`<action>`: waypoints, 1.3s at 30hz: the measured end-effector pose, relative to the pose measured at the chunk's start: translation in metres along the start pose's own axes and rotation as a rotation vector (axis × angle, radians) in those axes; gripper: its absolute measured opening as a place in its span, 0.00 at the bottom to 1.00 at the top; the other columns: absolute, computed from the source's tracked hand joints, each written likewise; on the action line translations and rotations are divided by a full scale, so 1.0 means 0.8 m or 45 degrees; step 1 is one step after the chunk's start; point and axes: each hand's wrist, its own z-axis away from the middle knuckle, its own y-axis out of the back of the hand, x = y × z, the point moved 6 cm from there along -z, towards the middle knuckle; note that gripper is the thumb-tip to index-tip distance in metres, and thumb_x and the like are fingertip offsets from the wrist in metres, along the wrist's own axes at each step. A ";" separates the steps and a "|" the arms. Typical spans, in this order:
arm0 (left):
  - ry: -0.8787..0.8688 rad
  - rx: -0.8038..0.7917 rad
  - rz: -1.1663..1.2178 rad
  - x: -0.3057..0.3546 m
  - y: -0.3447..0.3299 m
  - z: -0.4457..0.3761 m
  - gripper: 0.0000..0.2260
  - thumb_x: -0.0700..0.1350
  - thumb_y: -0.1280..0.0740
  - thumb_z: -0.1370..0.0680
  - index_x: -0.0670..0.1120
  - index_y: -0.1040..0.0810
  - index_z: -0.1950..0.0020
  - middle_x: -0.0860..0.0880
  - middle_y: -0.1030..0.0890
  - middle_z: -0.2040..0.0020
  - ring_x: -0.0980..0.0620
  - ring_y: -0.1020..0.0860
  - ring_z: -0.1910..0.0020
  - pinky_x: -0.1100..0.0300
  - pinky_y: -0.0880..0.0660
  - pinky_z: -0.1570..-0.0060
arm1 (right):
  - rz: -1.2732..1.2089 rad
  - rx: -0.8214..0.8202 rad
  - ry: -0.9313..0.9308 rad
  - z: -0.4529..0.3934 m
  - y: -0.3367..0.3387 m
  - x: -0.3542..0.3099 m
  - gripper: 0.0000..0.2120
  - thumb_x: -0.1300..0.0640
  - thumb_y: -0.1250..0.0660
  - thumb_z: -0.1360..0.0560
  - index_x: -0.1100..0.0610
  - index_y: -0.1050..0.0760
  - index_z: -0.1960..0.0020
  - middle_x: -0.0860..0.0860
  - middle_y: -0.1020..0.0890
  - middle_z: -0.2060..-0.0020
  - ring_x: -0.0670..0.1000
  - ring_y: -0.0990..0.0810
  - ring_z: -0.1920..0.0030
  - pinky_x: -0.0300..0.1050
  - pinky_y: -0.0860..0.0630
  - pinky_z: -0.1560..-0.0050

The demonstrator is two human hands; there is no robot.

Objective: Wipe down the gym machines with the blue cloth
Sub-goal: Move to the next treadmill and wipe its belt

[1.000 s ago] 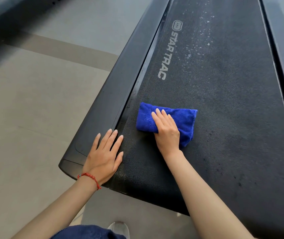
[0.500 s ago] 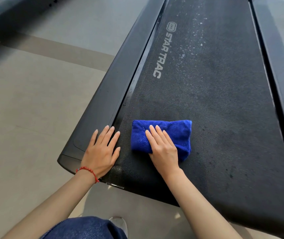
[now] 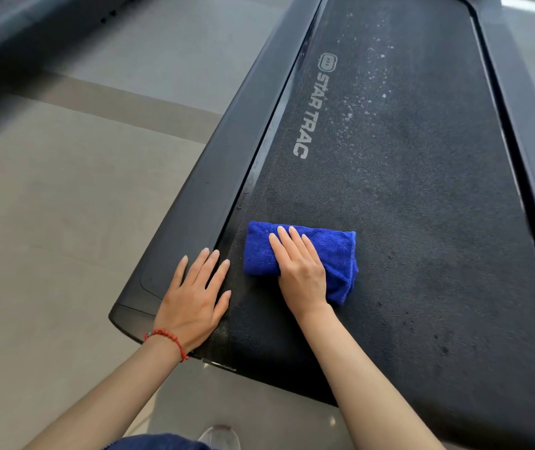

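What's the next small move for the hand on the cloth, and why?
Probably push the blue cloth forward up the treadmill belt, toward the STAR TRAC lettering. The right hand presses it flat near the belt's near end, while whitish specks show on the belt farther ahead. The left hand rests flat on the side rail as a brace and can stay.

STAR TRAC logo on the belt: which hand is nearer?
Right. The right hand presses flat on the blue cloth on the treadmill belt, below the STAR TRAC logo. The left hand rests further back, straddling the side rail and the belt edge.
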 end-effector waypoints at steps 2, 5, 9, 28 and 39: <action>-0.002 0.001 -0.002 0.000 -0.001 0.000 0.24 0.52 0.48 0.22 0.41 0.27 0.33 0.40 0.28 0.33 0.43 0.33 0.32 0.43 0.41 0.34 | -0.032 0.020 -0.042 -0.015 -0.010 0.004 0.17 0.68 0.45 0.28 0.61 0.20 0.48 0.57 0.18 0.48 0.58 0.19 0.47 0.54 0.22 0.47; -0.001 -0.006 0.016 -0.001 -0.001 0.000 0.25 0.53 0.53 0.19 0.41 0.27 0.33 0.40 0.28 0.33 0.43 0.33 0.32 0.44 0.41 0.33 | -0.071 0.038 -0.087 -0.034 -0.022 0.010 0.16 0.68 0.44 0.28 0.62 0.19 0.50 0.58 0.17 0.50 0.58 0.18 0.48 0.54 0.22 0.47; -0.011 -0.003 0.014 -0.002 -0.002 -0.001 0.25 0.53 0.52 0.20 0.41 0.28 0.33 0.40 0.29 0.33 0.43 0.34 0.31 0.44 0.42 0.33 | -0.090 -0.031 -0.147 -0.058 -0.037 0.022 0.19 0.67 0.45 0.33 0.62 0.19 0.50 0.58 0.17 0.51 0.60 0.18 0.49 0.56 0.23 0.48; -0.010 0.022 -0.012 0.000 0.002 -0.001 0.23 0.51 0.47 0.22 0.41 0.27 0.33 0.40 0.28 0.34 0.42 0.33 0.32 0.44 0.42 0.33 | -0.255 -0.108 -0.074 -0.020 -0.014 0.003 0.20 0.67 0.46 0.32 0.62 0.20 0.47 0.58 0.18 0.47 0.63 0.21 0.45 0.61 0.28 0.43; -0.013 0.041 0.009 0.001 0.003 0.002 0.23 0.49 0.48 0.23 0.40 0.26 0.35 0.39 0.27 0.35 0.41 0.31 0.34 0.45 0.43 0.34 | -0.264 -0.071 -0.041 0.057 0.039 -0.023 0.20 0.67 0.44 0.31 0.60 0.20 0.46 0.56 0.19 0.45 0.61 0.22 0.42 0.59 0.30 0.40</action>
